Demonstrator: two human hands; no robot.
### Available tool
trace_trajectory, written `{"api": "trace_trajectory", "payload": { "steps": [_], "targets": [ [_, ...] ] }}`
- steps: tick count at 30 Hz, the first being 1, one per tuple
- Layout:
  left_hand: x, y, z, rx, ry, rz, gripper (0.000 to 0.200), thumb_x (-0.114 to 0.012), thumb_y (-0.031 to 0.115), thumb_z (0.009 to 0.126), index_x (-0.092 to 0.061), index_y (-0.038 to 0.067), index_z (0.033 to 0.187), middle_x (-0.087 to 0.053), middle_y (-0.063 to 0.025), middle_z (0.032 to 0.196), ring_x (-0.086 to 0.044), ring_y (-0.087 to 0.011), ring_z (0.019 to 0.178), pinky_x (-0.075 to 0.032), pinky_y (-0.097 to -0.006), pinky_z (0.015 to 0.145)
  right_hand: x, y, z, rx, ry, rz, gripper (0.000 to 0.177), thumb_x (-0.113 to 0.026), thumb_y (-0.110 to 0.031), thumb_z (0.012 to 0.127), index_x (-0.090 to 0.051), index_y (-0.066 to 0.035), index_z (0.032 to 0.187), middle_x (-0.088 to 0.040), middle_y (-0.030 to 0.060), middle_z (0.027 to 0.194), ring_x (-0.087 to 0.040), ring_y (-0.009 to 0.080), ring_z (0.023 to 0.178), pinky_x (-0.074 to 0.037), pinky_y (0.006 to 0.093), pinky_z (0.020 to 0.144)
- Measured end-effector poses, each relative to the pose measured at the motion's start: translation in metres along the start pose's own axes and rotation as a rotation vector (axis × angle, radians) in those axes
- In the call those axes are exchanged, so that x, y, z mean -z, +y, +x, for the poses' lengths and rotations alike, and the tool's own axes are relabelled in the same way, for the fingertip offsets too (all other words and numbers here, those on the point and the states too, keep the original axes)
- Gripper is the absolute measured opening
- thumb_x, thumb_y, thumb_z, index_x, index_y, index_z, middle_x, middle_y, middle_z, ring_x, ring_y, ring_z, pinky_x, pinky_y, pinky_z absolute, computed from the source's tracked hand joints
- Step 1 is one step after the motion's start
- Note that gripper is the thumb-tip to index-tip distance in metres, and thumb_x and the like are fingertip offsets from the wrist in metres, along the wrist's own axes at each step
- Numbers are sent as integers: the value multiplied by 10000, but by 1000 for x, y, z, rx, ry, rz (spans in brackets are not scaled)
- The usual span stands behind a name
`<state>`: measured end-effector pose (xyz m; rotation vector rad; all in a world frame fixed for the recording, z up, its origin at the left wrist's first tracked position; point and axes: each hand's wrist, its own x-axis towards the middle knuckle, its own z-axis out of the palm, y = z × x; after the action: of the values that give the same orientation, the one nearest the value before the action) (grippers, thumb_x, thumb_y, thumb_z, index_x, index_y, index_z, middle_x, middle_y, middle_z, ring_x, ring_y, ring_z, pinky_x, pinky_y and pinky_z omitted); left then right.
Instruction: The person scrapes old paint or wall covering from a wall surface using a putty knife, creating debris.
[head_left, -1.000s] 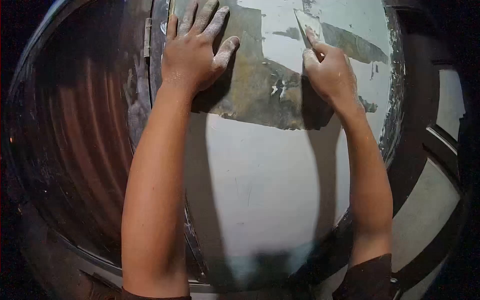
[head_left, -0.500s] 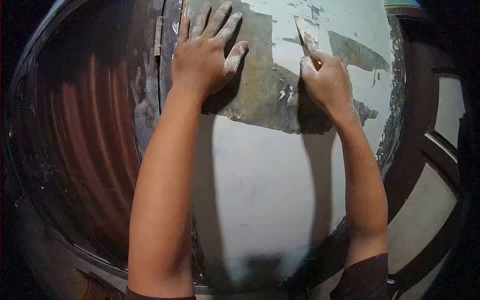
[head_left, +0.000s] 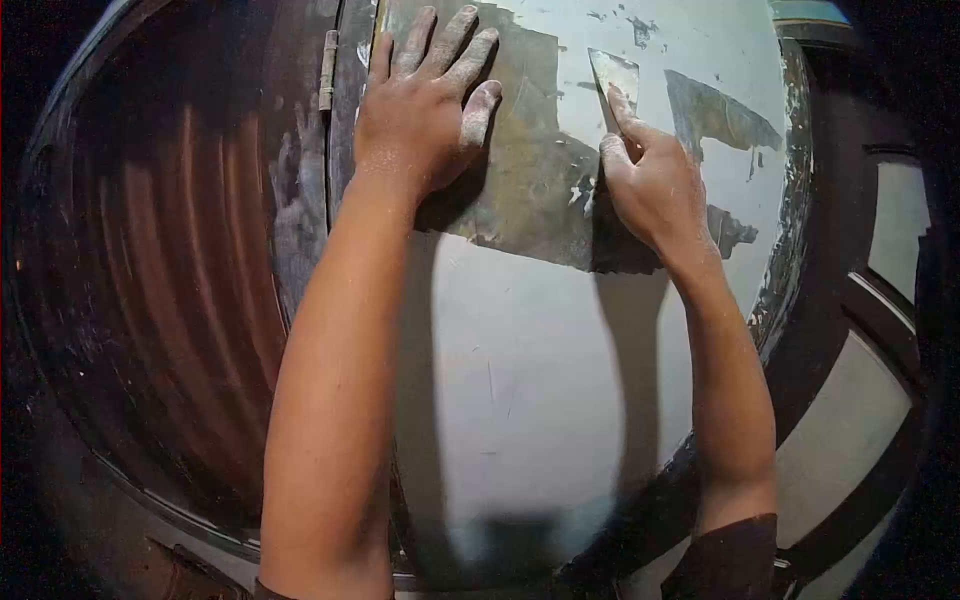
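A pale painted door panel [head_left: 540,380] fills the middle of the view. A broad patch of bare brownish surface [head_left: 535,170] runs across its upper part where the paint is gone. My left hand [head_left: 425,105] lies flat on that patch with dusty fingers spread. My right hand [head_left: 650,180] grips a metal scraper [head_left: 613,75], blade pointing up and pressed against the panel at the edge of the paint. Its handle is hidden inside my fist.
A hinge [head_left: 328,70] sits on the panel's left edge beside a dark ribbed reddish surface [head_left: 170,280]. Smaller scraped patches [head_left: 720,115] lie to the right. A dark frame with light panes [head_left: 880,330] stands at the far right.
Both hands and the scraper have drifted slightly to the right in the view. The right hand sits a little lower against the bare patch; the grip is unchanged.
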<state>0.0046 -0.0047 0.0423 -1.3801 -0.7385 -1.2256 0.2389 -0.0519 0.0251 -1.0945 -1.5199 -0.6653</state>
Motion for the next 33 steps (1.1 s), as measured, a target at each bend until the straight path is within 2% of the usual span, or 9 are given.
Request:
{"api": "trace_trajectory", "payload": {
  "steps": [8,13,14,16,18,22,24,30,33],
  "targets": [
    [-8,-19,22,-93,-51,-5,560,-462,377,1045,-511,116,1538,-413,-203,1635,-330,-403,1537,-189,-525,1280,3,1,-1,18,-109,1,452,-560,-280,939,-699,-95,1326,-746,242,1010,-708,451,947,-545,530,883],
    [-5,-19,25,-96,-81,44,568,-456,388,1049,-496,127,1552,-386,-178,1659,-284,-378,1564,-158,-510,1291,-6,-2,14,39,-28,46,386,-571,-286,931,-748,-103,1221,-748,237,985,-713,448,944,-551,534,872],
    [-5,-19,24,-84,-97,37,570,-457,388,1049,-495,129,1554,-388,-172,1659,-284,-376,1565,-158,-510,1291,-4,-4,10,33,-104,-37,452,-583,-235,948,-661,-79,1365,-737,253,961,-721,400,859,-544,439,804],
    [-6,-19,23,-73,-93,26,571,-458,387,1048,-491,129,1557,-386,-169,1661,-283,-372,1566,-158,-509,1291,-11,-2,-7,54,-50,19,498,-576,-239,944,-629,-115,1424,-740,246,947,-725,386,852,-549,426,811],
    [-5,-19,24,-66,-84,25,573,-459,385,1048,-487,129,1560,-384,-166,1663,-282,-367,1568,-157,-509,1292,-8,-6,0,10,-68,26,350,-578,-297,925,-757,-109,1160,-746,233,985,-705,453,972,-548,535,869],
    [-3,-17,22,-60,-103,-8,575,-441,389,1055,-480,127,1565,-375,-163,1669,-274,-345,1575,-156,-501,1293,-13,-2,15,88,-11,82,436,-575,-296,931,-716,-167,1323,-752,231,997,-707,455,988,-546,537,911],
    [-7,-17,22,-57,-75,27,570,-443,384,1055,-485,124,1561,-384,-165,1663,-284,-343,1570,-158,-500,1292,-9,-11,-16,9,-117,-74,414,-572,-298,938,-728,-150,1292,-749,241,986,-711,464,954,-548,553,905],
    [-3,-17,22,-78,-89,38,573,-457,383,1046,-496,118,1552,-400,-167,1654,-300,-363,1561,-163,-513,1288,-7,-17,9,35,-19,31,379,-562,-277,934,-752,-122,1224,-740,260,972,-708,471,937,-554,564,858],
    [-4,-17,18,-78,-76,34,571,-461,386,1043,-499,126,1551,-409,-170,1647,-309,-375,1555,-174,-526,1283,-12,-8,-23,5,-124,-28,482,-564,-270,935,-660,-189,1400,-740,244,894,-716,453,893,-561,564,834]
  ]
}}
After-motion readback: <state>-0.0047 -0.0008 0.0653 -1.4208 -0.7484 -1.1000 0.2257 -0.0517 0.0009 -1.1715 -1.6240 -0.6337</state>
